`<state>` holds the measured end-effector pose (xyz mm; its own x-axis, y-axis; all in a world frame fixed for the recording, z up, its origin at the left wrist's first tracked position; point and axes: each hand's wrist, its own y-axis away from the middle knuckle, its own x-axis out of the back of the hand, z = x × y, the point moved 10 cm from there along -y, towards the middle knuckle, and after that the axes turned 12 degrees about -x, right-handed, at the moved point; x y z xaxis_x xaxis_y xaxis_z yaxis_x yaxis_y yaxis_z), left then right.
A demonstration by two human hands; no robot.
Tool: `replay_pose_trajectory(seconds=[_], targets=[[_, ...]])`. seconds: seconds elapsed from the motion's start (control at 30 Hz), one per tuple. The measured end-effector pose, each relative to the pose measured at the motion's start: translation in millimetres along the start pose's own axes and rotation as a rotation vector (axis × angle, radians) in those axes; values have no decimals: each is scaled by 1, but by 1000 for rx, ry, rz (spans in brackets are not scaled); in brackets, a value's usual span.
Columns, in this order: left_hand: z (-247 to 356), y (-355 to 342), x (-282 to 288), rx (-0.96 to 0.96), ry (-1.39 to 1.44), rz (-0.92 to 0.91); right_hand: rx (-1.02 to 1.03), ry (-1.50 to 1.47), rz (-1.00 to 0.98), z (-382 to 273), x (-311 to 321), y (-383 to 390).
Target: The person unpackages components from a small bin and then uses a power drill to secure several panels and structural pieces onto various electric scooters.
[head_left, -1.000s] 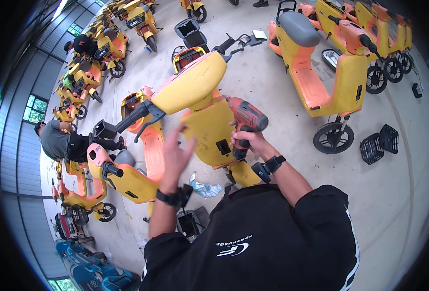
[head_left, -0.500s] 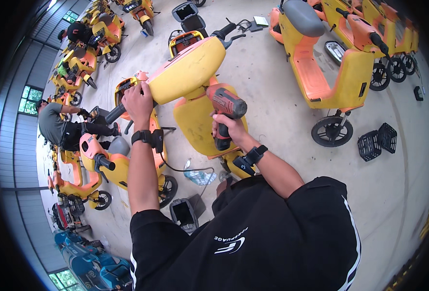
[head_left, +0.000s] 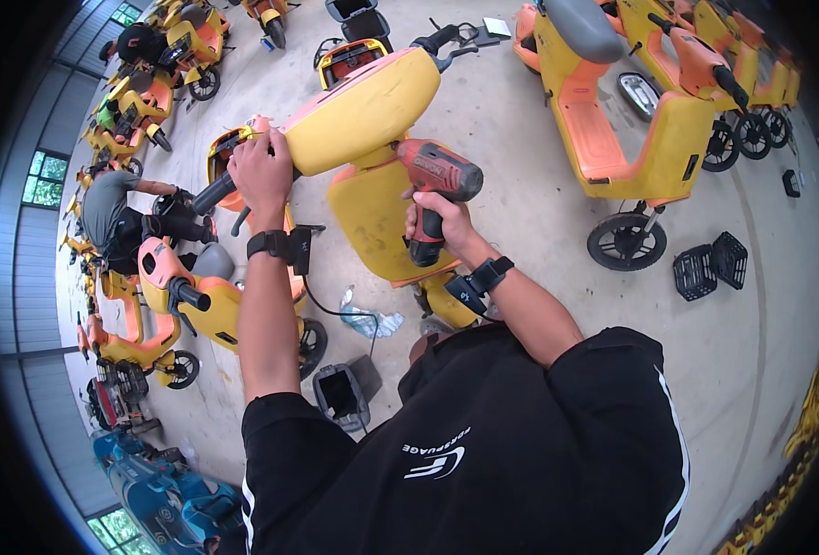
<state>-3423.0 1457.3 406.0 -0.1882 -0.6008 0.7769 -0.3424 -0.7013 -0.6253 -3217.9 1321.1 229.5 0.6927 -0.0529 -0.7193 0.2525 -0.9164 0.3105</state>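
Observation:
In front of me stands a yellow and orange electric scooter, its rounded yellow handlebar cover [head_left: 363,111] facing me above the yellow front panel [head_left: 372,227]. My left hand [head_left: 263,176] is closed around the left part of the handlebar, against the end of the cover; the black grip [head_left: 213,194] sticks out beside it. My right hand [head_left: 440,222] grips the handle of a red and black cordless drill [head_left: 442,171]. The drill's nose points at the cover's lower edge, where the cover meets the scooter's neck. Its tip is too small to make out.
Another yellow scooter [head_left: 659,148] stands at the right, with black baskets [head_left: 696,273] on the floor nearby. A scooter with an orange head [head_left: 164,264] is close on my left. A grey bin [head_left: 340,393] and crumpled plastic [head_left: 368,317] lie below. A person [head_left: 109,213] works farther left.
The view has shifted slightly. My left hand keeps its hold on the handlebar, and the drill stays at the cover's lower edge, now held a little closer to level.

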Motion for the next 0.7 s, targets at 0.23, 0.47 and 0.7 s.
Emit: replay_pose_trajectory(seconds=[0.23,0.47,0.7], targets=[[-3,0,-3,11,-58,-9,37,-2,65,1,-4,2],[-2,1,3,27,-81,21,-53,184,59,-13,1,2],[-2,4,9,75,-80,-18,-158,5,-93,-17,2,-5]])
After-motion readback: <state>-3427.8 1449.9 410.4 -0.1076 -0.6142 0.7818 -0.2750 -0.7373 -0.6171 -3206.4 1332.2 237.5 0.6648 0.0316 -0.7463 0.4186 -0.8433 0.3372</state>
